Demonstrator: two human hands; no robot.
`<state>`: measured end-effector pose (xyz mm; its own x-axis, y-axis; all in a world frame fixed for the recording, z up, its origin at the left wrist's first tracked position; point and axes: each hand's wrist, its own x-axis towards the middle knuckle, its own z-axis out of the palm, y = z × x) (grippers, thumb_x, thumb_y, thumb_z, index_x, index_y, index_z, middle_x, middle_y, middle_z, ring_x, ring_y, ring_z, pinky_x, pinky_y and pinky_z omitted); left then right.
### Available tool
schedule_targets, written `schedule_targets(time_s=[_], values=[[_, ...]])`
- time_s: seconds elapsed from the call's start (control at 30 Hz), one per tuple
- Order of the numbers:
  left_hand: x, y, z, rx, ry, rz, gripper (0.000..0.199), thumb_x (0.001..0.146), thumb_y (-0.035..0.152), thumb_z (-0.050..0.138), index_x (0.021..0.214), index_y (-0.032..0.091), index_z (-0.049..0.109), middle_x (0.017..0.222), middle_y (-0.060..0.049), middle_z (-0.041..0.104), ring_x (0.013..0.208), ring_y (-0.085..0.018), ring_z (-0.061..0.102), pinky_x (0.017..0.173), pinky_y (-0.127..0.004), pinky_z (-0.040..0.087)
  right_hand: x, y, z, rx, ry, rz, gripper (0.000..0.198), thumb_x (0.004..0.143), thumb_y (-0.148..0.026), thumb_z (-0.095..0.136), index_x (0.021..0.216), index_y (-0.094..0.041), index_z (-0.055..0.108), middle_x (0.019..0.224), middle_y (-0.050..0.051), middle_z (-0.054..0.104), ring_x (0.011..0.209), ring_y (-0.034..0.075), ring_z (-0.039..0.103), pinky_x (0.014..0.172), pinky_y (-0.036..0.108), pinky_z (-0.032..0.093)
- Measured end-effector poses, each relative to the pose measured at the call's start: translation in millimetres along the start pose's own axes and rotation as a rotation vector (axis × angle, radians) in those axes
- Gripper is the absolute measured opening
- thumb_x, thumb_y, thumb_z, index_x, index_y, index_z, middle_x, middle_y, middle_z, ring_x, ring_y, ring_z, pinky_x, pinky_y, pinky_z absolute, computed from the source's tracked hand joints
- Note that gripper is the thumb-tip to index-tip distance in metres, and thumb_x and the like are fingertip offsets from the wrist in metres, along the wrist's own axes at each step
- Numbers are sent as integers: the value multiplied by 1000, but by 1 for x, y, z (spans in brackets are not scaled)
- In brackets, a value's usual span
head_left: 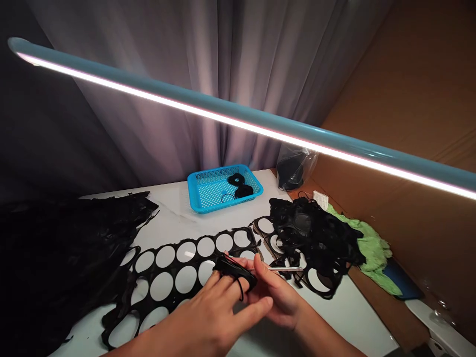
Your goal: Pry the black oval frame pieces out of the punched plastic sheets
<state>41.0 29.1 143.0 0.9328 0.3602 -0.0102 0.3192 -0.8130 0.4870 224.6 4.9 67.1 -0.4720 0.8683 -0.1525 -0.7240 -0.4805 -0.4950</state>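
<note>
My left hand [219, 307] is closed around a dark, rounded black rubber-like piece [234, 270], and a thin black loop hangs over one of its fingers. Close beside it, my right hand [277, 297] is closed on a slim pale stick-like tool [286, 268], whose far end points right. The tool's other end is hidden among the fingers, so I cannot tell whether it touches the black piece. Beneath both hands lies a black sheet [174, 265] with rows of large round cut-outs, the white table showing through.
A blue basket [193, 193] holds black round pieces and a thin ring. A black sheet heap [55, 258] covers the left; black scraps [316, 228] and a green cloth [375, 248] lie right. A lit tube lamp [238, 119] crosses overhead. A clear bag [295, 168] stands behind.
</note>
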Motion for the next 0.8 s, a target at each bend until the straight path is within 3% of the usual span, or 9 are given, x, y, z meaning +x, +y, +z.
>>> schedule_targets(time_s=[0.1,0.2,0.27,0.33,0.43,0.57,0.7,0.8], values=[[0,-11,-9,-609,250,-55,68,87,56,59,147,31,38,147,-11,42,127,-34,44,106,-52,37,0,-3,0,11,-32,-17,61,93,-65,43,119,-16,67,118,15,70,106,24,67,92,36,45],[3,-24,-16,-1300,552,-59,72,88,65,47,149,30,33,151,-11,37,122,-36,49,103,-52,38,1,-6,0,-50,-46,-55,69,93,-68,38,121,-13,65,118,19,69,104,28,68,88,39,46],[6,-29,-19,-1639,665,-77,72,89,64,42,150,29,29,149,-11,39,120,-36,52,104,-54,36,1,-6,1,-113,-11,-90,64,94,-64,41,121,-11,65,109,18,72,95,26,70,83,37,47],[7,-31,-23,-1836,721,-126,72,91,63,38,152,29,25,147,-13,42,126,-37,50,109,-55,29,2,-6,1,-183,65,-136,50,95,-54,50,116,-12,67,96,14,74,82,21,69,78,33,45],[8,-30,-25,-1965,777,-186,75,91,65,37,154,29,17,148,-13,43,133,-37,43,113,-57,21,2,-7,1,-271,180,-192,31,92,-41,62,105,-14,69,70,3,65,64,11,56,66,25,39],[8,-29,-24,-2011,806,-203,75,93,60,37,155,29,10,147,-13,43,137,-35,40,114,-57,19,1,-10,-1,-293,196,-241,29,92,-43,61,86,-16,64,52,-6,44,53,8,34,55,24,24],[9,-32,-19,-1964,797,-207,72,93,58,39,154,28,16,146,-14,44,133,-33,44,110,-54,28,1,-13,-3,-306,189,-298,35,95,-46,55,77,-16,58,49,-6,38,51,9,27,53,26,19],[11,-45,-24,-1754,691,-329,65,93,48,51,149,28,28,132,-11,56,108,-24,62,99,-42,42,2,-15,-3,-284,186,-337,39,97,-45,51,71,-17,56,48,-6,38,50,9,27,53,27,18]])
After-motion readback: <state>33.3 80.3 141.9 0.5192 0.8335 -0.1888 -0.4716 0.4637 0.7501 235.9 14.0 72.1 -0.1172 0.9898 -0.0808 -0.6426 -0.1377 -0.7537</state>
